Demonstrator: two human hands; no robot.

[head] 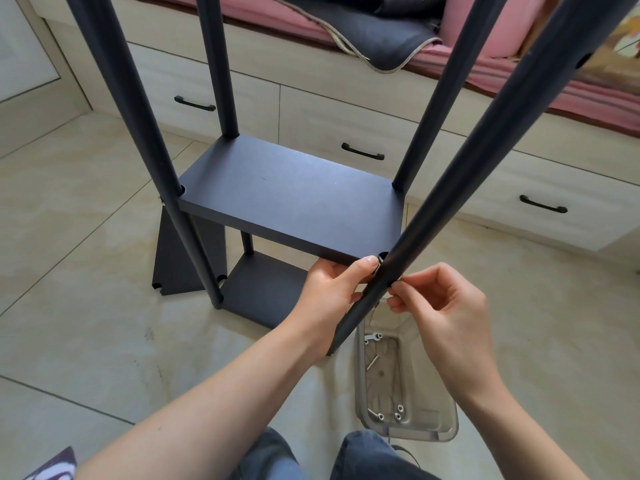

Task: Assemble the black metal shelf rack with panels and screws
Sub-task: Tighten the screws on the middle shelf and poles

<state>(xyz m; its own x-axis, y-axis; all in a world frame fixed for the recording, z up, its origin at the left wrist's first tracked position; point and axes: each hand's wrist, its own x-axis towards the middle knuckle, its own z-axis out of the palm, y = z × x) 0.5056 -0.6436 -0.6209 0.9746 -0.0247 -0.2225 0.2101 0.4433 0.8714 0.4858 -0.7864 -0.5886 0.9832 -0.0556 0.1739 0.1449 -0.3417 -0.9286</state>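
1. Rack (277, 188) stands on the tiled floor in front of the bed drawers, part built: four black posts are up, a bottom panel (266, 292) sits at floor level and a second panel (291, 199) is mounted above it.
2. One more loose panel (176, 261) leans behind the near left post, so I judge at least one shelf is not yet fitted, and the posts rise well above the fitted shelves.
3. Spare screws and nuts lie in a clear tray (440, 424) on the floor by the person's knees.
4. The left hand (332, 289) wraps the near right post (450, 188) just under the second panel's front corner, thumb pressed to the panel edge.
5. The right hand (440, 306) has its fingertips pinched together against the same post from the other side; it seems to hold a small screw there, though the piece itself is too small to make out.
6. My guess: this corner is being fastened.
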